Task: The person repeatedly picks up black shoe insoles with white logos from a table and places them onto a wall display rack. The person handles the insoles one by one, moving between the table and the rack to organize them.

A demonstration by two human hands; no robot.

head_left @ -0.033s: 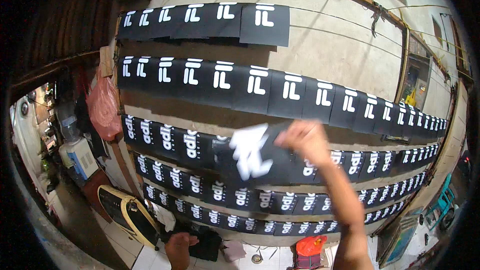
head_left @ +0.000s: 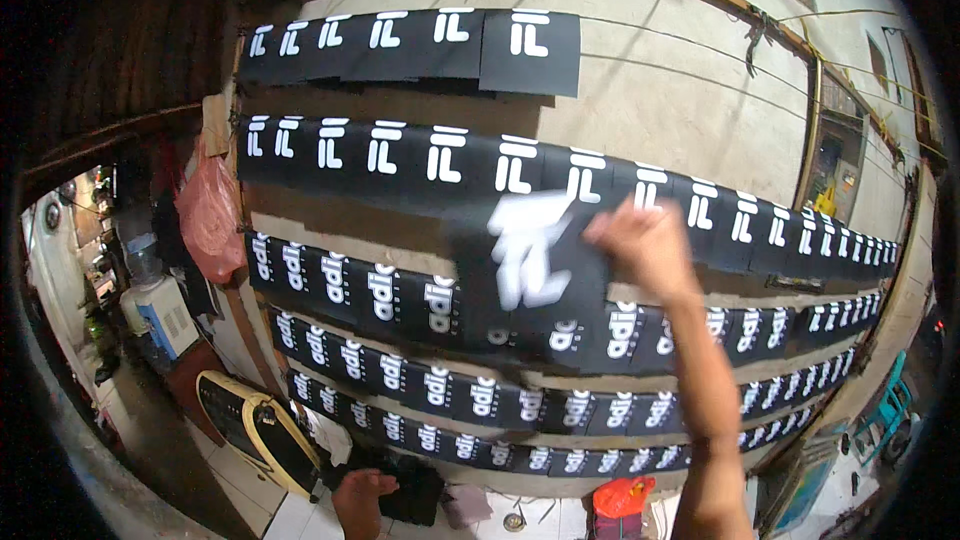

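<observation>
Right hand (head_left: 645, 245), right of centre frame, blurred; fingers pinching right edge of white-printed black sheet (head_left: 533, 265), mid-frame. Left hand (head_left: 362, 495) bottom, left of centre; can't tell finger state.

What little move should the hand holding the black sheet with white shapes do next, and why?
Perhaps the right hand should lift its thin black sheet with white print toward the top row: pale wall shows right of that row's last rectangular black sheet, which carries similar white print.
</observation>
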